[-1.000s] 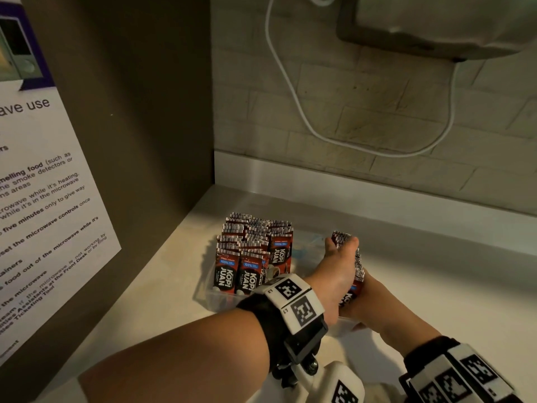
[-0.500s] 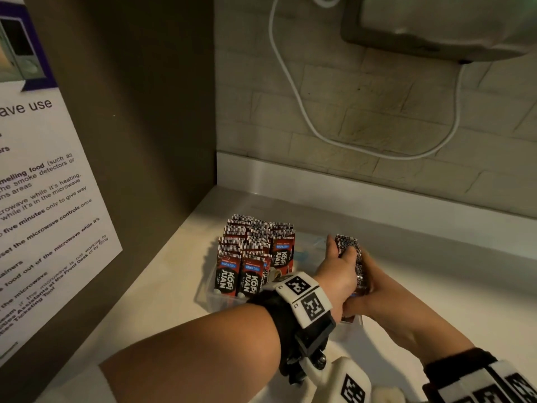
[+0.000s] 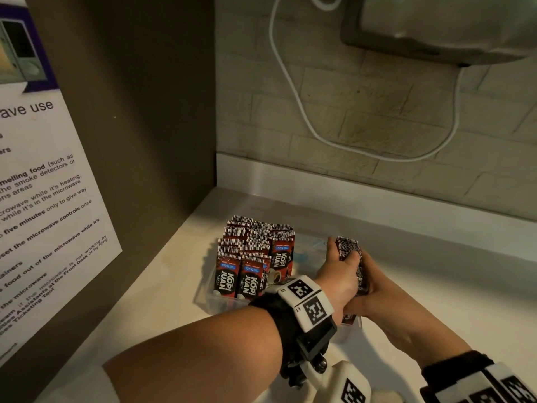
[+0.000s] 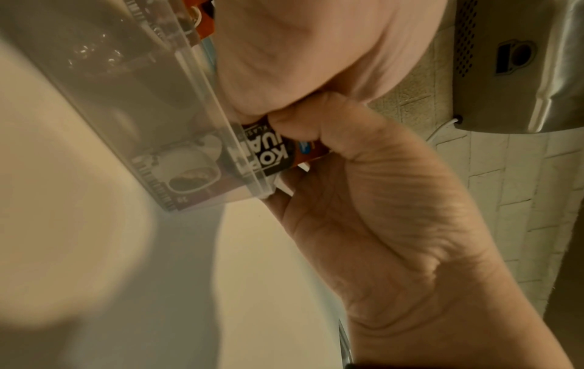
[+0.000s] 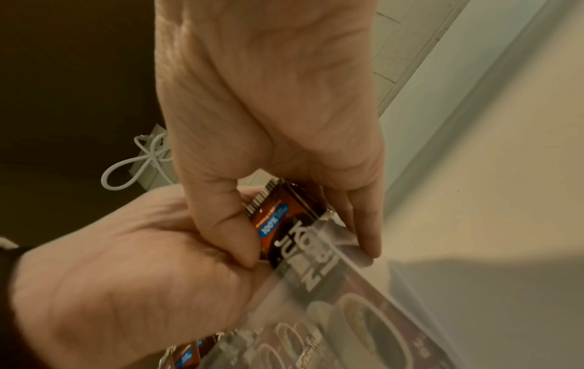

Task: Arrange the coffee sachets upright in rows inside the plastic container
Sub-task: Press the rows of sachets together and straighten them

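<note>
Sachets, a whole stack of them (image 3: 348, 257), are squeezed between both hands over the right end of the clear plastic container (image 3: 215, 301). The left hand (image 3: 337, 271) has its fingers wrapped over the top and near side of the stack, and the right hand (image 3: 374, 289) comes in from the far side, thumb and fingers curled around the same bundle. From the right wrist view the thumb (image 5: 227, 224) is pressing on the printed front of a sachet while the fingers (image 5: 363, 224) clamp its other edge, and the bottom of the stack sits down behind the container's transparent wall (image 5: 347, 299). The left wrist view shows that front sachet (image 4: 268, 152) dipping just inside the corner of the container's wall (image 4: 202, 139), with both hands closed tight on it. Over on the left of the container, the sachets already placed (image 3: 252, 257) stand upright in packed rows, labels facing the camera, filling that side. A gap of bare container floor shows between those rows and the held stack. The container rests on a pale counter (image 3: 145, 286) in the corner by a brown side panel with a printed notice (image 3: 43, 199); a white cable (image 3: 290, 91) loops across the brick wall behind, under a metal appliance (image 3: 450, 24).
</note>
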`<state>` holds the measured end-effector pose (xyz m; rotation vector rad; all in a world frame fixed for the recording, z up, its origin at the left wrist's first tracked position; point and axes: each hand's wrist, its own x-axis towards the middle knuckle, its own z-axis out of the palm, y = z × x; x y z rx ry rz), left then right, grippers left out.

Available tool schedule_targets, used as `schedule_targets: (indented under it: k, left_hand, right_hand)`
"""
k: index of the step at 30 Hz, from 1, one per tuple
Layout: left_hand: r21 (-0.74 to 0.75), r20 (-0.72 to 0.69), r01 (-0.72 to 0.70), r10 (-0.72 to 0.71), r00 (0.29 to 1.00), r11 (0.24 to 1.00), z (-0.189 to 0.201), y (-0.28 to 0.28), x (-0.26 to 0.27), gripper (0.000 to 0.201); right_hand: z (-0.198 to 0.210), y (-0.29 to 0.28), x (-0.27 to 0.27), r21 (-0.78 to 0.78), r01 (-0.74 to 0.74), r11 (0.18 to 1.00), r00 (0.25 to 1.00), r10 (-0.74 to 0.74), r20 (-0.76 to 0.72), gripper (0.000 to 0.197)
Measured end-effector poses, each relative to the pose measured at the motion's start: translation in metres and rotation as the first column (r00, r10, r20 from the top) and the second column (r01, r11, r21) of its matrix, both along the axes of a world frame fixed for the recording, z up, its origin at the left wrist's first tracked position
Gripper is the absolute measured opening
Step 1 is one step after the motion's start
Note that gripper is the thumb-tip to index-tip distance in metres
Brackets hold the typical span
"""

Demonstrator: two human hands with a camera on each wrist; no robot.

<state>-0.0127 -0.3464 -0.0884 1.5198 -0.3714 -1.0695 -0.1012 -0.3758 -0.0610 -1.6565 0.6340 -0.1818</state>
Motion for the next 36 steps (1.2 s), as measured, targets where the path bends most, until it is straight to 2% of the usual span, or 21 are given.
schedule_targets:
  k: [2, 6, 11, 14, 15, 16, 18, 20, 22, 24, 26, 29, 31, 34, 36]
  left_hand:
    - [-0.008, -0.007, -0.009, 0.009, 1.000, 1.000, 0.004, 0.002, 0.000, 0.085]
    - [-0.033, -0.050, -0.020, 0.018, 0.999, 0.999, 0.009, 0.008, -0.002, 0.083]
    - [-0.025, -0.073, -0.064, 0.062, 0.995, 0.998, 0.016, 0.012, 0.000, 0.067]
    - [-0.007, -0.075, -0.056, 0.056, 0.996, 0.998, 0.029, 0.022, 0.003, 0.087]
    - [-0.005, -0.046, -0.042, 0.042, 0.998, 0.999, 0.037, 0.030, 0.004, 0.092]
    - [-0.017, 0.021, -0.027, 0.028, 0.999, 0.999, 0.051, 0.040, 0.006, 0.089]
    - [-0.111, 0.221, -0.019, 0.043, 0.974, 0.994, 0.075, 0.062, 0.015, 0.059]
    - [-0.177, 0.391, 0.006, 0.064, 0.918, 0.984, 0.100, 0.088, 0.032, 0.032]
    - [-0.188, 0.552, 0.009, 0.097, 0.828, 0.982, 0.118, 0.112, 0.054, 0.017]
    - [-0.167, 0.656, -0.040, 0.142, 0.741, 0.985, 0.123, 0.132, 0.076, 0.018]
    - [-0.072, 0.771, -0.094, 0.116, 0.626, 0.993, 0.118, 0.147, 0.093, 0.023]
    - [0.135, 0.860, -0.097, -0.068, 0.506, 0.986, 0.102, 0.161, 0.101, 0.025]
    - [0.236, 0.882, -0.087, -0.176, 0.437, 0.968, 0.087, 0.164, 0.099, 0.028]
    - [0.311, 0.897, -0.045, -0.277, 0.344, 0.950, 0.071, 0.162, 0.093, 0.048]
    - [0.381, 0.882, -0.025, -0.355, 0.311, 0.924, 0.065, 0.159, 0.089, 0.065]
  right_hand:
    - [0.004, 0.003, 0.000, -0.005, 0.007, 1.000, 1.000, -0.007, -0.005, 0.108]
    - [0.013, 0.008, -0.002, 0.016, 0.036, 0.999, 0.999, -0.036, -0.010, 0.122]
    - [0.018, 0.012, 0.000, -0.031, 0.010, 0.999, 0.998, -0.012, -0.055, 0.117]
    - [0.025, 0.011, -0.003, -0.016, 0.059, 0.998, 0.998, -0.059, -0.014, 0.116]
    - [0.029, 0.010, -0.004, -0.030, 0.100, 0.995, 0.995, -0.100, 0.008, 0.113]
    - [0.033, 0.008, -0.005, -0.062, 0.151, 0.987, 0.988, -0.149, 0.038, 0.109]
    - [0.041, 0.003, -0.006, -0.128, 0.271, 0.954, 0.957, -0.252, 0.143, 0.093]
    - [0.053, 0.000, -0.007, -0.192, 0.365, 0.911, 0.913, -0.310, 0.265, 0.071]
    - [0.071, 0.004, -0.005, -0.269, 0.397, 0.878, 0.893, -0.300, 0.336, 0.052]
    - [0.086, 0.013, 0.001, -0.339, 0.370, 0.865, 0.901, -0.245, 0.358, 0.041]
    - [0.093, 0.024, 0.013, -0.415, 0.310, 0.856, 0.927, -0.174, 0.334, 0.038]
    - [0.088, 0.039, 0.038, -0.524, 0.192, 0.829, 0.973, -0.091, 0.212, 0.035]
    - [0.078, 0.046, 0.056, -0.627, 0.096, 0.773, 0.995, -0.070, 0.065, 0.041]
    - [0.060, 0.054, 0.079, -0.741, -0.053, 0.669, 0.990, -0.060, -0.125, 0.055]
    - [0.047, 0.058, 0.090, -0.746, -0.112, 0.656, 0.979, -0.058, -0.198, 0.064]
